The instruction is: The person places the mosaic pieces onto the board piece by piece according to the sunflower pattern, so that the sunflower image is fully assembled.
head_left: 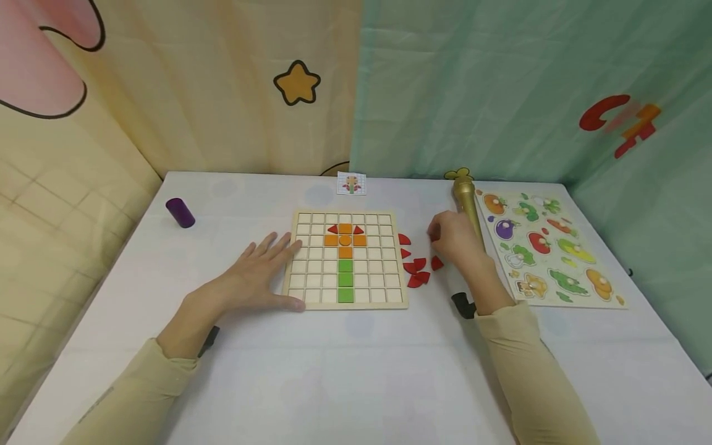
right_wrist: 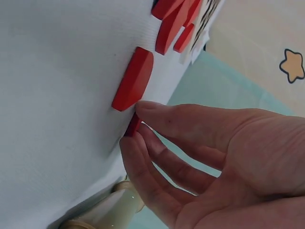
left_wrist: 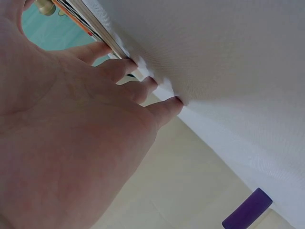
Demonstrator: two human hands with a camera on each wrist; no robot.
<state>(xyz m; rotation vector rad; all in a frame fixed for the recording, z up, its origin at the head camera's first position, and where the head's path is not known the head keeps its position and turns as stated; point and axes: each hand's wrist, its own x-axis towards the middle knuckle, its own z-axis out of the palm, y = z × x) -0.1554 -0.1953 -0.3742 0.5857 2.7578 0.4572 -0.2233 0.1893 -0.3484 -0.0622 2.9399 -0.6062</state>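
A square wooden grid board [head_left: 350, 306] lies on the white table. Orange tiles, a column of green tiles [head_left: 346, 279] and two red triangles [head_left: 333, 229] sit in its cells. My left hand [head_left: 250, 278] spreads its fingers along the board's left side, with thumb and fingertips at the edge. To the right of the board, my right hand [head_left: 457, 240] pinches a small red piece [right_wrist: 133, 126] between thumb and fingers, close to the tabletop. Its full shape is hidden. Beside it lies a red quarter-round piece [head_left: 437, 263]; several loose red pieces [head_left: 424, 277] are nearer the board.
Just right of my right hand lies a gold stick-like object [head_left: 466, 196], with a black end piece [head_left: 463, 305] below. Farther right is a vegetable puzzle board [head_left: 556, 247]. A small pattern card [head_left: 351, 183] lies behind the grid; a purple cylinder [head_left: 180, 212] is at the left.
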